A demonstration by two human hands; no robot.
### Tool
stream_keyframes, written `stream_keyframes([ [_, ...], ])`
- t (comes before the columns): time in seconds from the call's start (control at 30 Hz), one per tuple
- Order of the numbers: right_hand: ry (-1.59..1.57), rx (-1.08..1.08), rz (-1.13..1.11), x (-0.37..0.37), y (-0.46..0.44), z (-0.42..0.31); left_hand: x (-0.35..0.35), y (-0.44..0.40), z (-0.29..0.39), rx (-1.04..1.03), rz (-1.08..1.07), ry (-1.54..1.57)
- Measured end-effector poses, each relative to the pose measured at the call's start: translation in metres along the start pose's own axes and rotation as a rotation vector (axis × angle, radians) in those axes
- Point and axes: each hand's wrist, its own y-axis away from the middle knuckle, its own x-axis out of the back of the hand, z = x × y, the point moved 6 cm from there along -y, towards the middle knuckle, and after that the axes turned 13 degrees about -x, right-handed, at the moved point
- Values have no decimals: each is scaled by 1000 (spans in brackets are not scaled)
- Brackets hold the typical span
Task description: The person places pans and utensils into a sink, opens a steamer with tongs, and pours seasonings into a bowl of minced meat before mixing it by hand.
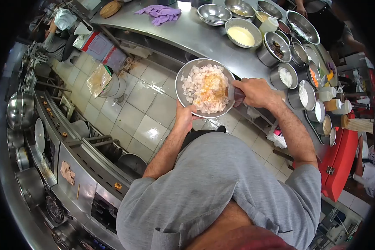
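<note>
A round metal bowl (180,88) is held up above the tiled floor, in front of the grey shirt. Pale diced pieces (200,81) fill it, with a yellow-orange substance (213,83) over their middle and right. My left hand (185,117) grips the bowl's lower left rim, thumb over the edge. At the bowl's right side my right hand (251,92) is closed around a dark object (238,96), perhaps a handle or small container, whose shape is mostly hidden by the fingers.
Across the top runs a steel counter (196,39) with metal bowls, a bowl of pale yellow liquid (240,36), purple cloth (160,13) and ingredient containers. Stoves and pots (31,183) line the left. A bin (112,86) stands on the floor. Other people are partly visible at the edges.
</note>
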Motion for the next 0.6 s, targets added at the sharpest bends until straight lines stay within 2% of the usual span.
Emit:
stream_keyframes([
  [0.07,-28,-12,42,-4,-3,17,-7,4,-4,5,1,-8],
  [0.13,-32,-113,78,-2,2,37,-17,11,-11,8,-2,-19],
  [0.27,-111,-47,65,-11,41,62,-41,26,-30,20,11,-32],
  [0.33,-132,-86,85,-16,56,86,-53,32,-45,30,29,-6],
  [0.47,-342,-29,108,-18,102,116,-90,57,-53,-18,-52,45],
  [0.57,-543,-93,175,-27,144,157,-109,71,-70,27,-110,31],
  [0.6,-667,-84,319,-19,160,166,-116,76,-72,43,-151,29],
])
